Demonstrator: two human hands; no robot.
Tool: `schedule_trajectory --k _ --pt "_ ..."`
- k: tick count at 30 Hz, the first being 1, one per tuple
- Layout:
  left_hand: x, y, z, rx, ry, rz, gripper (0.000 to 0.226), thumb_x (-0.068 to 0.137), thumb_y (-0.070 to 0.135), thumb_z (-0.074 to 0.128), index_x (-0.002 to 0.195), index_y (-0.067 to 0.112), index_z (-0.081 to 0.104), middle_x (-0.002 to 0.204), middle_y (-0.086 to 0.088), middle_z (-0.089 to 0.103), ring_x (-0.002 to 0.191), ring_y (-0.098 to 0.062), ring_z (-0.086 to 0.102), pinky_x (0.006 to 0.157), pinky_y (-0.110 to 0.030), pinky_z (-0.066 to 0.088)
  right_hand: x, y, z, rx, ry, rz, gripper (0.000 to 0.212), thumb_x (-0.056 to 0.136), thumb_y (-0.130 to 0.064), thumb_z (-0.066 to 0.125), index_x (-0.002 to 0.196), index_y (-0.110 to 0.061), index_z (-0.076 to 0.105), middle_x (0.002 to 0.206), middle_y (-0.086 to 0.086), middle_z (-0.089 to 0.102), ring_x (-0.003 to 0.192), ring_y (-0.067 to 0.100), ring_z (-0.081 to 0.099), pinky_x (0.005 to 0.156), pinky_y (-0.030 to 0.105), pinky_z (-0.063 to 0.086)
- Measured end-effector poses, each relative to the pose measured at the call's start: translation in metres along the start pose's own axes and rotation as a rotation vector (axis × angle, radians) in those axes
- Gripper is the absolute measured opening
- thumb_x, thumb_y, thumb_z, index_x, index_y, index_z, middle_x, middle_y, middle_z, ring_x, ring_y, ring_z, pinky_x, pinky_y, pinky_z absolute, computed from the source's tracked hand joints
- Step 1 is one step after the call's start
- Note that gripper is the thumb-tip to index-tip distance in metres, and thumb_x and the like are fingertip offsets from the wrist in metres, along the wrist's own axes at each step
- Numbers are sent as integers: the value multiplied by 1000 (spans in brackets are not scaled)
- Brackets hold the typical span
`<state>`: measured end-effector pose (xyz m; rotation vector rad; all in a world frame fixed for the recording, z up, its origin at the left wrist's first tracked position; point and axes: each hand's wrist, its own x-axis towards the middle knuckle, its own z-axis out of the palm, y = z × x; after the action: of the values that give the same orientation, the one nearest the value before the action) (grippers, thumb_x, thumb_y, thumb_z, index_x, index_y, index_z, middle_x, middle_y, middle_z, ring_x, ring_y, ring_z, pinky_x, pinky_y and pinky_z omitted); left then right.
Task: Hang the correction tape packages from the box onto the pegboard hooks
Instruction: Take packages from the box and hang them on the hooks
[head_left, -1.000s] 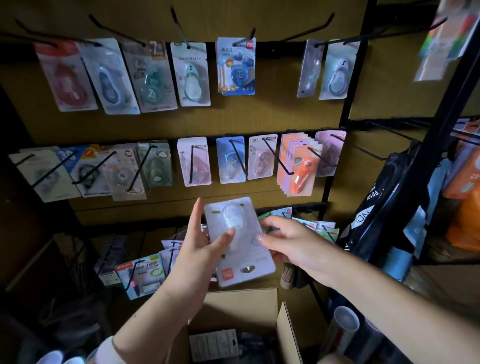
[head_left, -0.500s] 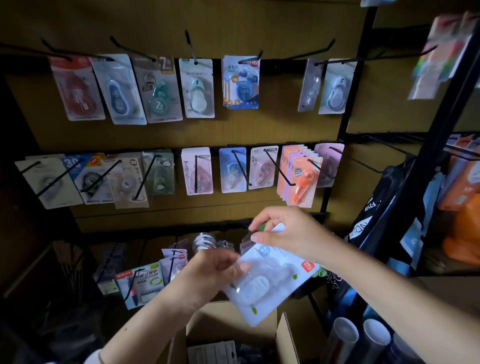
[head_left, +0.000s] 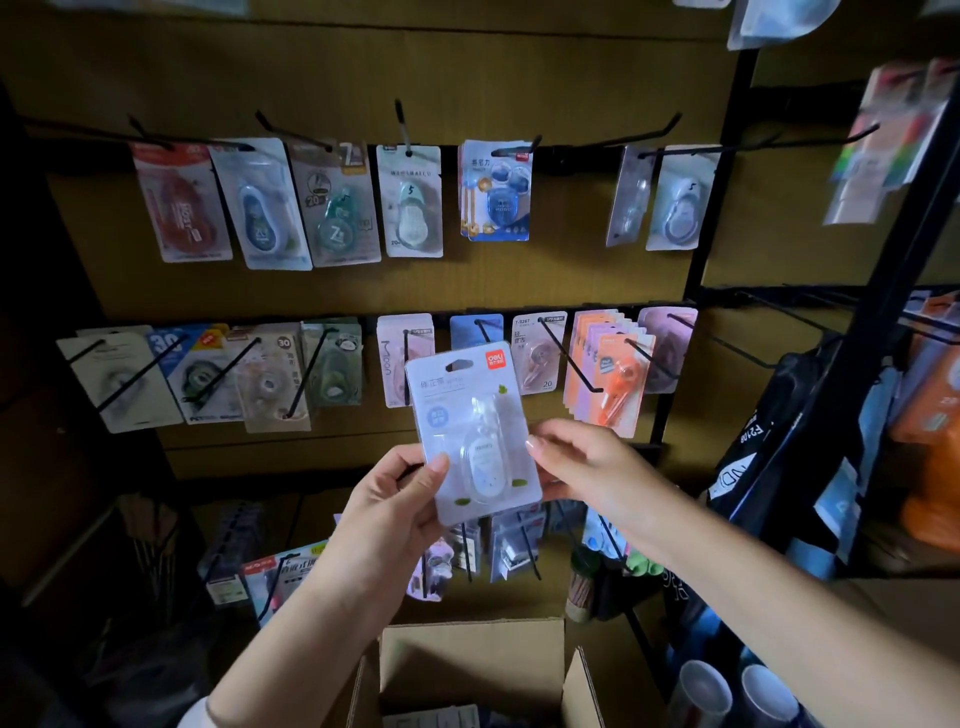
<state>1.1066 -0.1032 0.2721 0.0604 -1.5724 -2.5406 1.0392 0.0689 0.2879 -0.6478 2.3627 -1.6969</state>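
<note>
A white correction tape package (head_left: 470, 434) with a red logo is held upright, front facing me, before the middle row of hooks. My left hand (head_left: 397, 499) grips its lower left edge, thumb on the front. My right hand (head_left: 582, 467) pinches its right edge. Its hang hole sits just below a black hook (head_left: 485, 330) carrying a blue package. The open cardboard box (head_left: 470, 657) stands below, with more packages inside it.
Two rows of hung packages fill the brown pegboard (head_left: 519, 67). A free hook (head_left: 641, 135) juts out in the top row, right of centre. A stack of orange packages (head_left: 613, 379) hangs right of my hands. A black rack post (head_left: 914, 291) and paper rolls (head_left: 701, 691) stand right.
The package has been turned from tilted and low to upright with its front facing me, and both hands have lifted it toward the middle row. The camera has tipped upward.
</note>
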Motion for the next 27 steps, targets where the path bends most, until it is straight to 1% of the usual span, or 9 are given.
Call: schedule_trajectory --k 3,6,9,12,15,17,20,24,27 --pt "2 1 -1 7 -17 21 16 76 19 56 86 7 59 85 -8 74 74 -18 72 60 -25 58 3 -3 1 -51 -3 -29 10 91 -30 54 90 -28 64 95 -6 67 100 17 63 97 44 48" --pt "1 5 -3 30 -2 25 18 75 20 57 87 8 61 87 -9 73 73 -18 71 56 -23 55 3 -7 0 -62 -23 -51 11 92 -27 54 85 -27 63 84 -11 63 91 13 62 95 41 50" --pt "0 17 -2 53 -6 48 17 74 22 58 85 10 64 87 -8 73 73 -17 70 56 -22 55 4 -18 -2 -18 -53 -68 15 95 -17 49 91 -20 64 84 -6 65 80 8 63 80 29 55" --pt "4 37 2 70 -26 78 17 81 20 56 91 9 64 93 -8 74 79 -18 71 65 -27 60 9 -32 -3 24 -65 -90 20 95 -10 47 93 -21 64 85 -7 68 74 4 63 69 19 51" --pt "12 58 6 124 -38 108 19 84 19 56 98 8 64 96 -11 73 81 -20 71 64 -28 59 16 -45 -5 28 -28 -112 19 95 -10 49 93 -23 63 83 -9 67 72 11 60 78 30 53" --pt "15 69 7 182 -36 119 26 79 22 60 100 8 64 96 -11 73 81 -18 71 66 -27 59 21 -51 -5 5 17 -123 17 94 -12 49 103 -17 63 88 -5 68 68 12 59 80 33 52" --pt "16 83 8 252 -35 141 25 82 19 60 106 14 64 96 -6 73 80 -14 70 71 -26 57 31 -61 -6 31 79 -138 22 95 -13 47 111 -12 61 102 4 69 72 13 59 68 24 50" --pt "10 85 -3 323 24 112 25 87 10 57 106 25 61 95 -2 73 84 -14 67 80 -30 53 39 -70 -9 139 174 -127 21 97 -11 43 103 -17 62 93 0 68 68 10 56 59 22 46" --pt "5 80 -22 390 95 46 21 90 7 55 105 21 61 100 -11 68 92 -22 63 73 -29 52 44 -71 -13 147 215 -120 23 98 -12 41 98 -22 62 96 3 68 73 14 55 59 24 45"
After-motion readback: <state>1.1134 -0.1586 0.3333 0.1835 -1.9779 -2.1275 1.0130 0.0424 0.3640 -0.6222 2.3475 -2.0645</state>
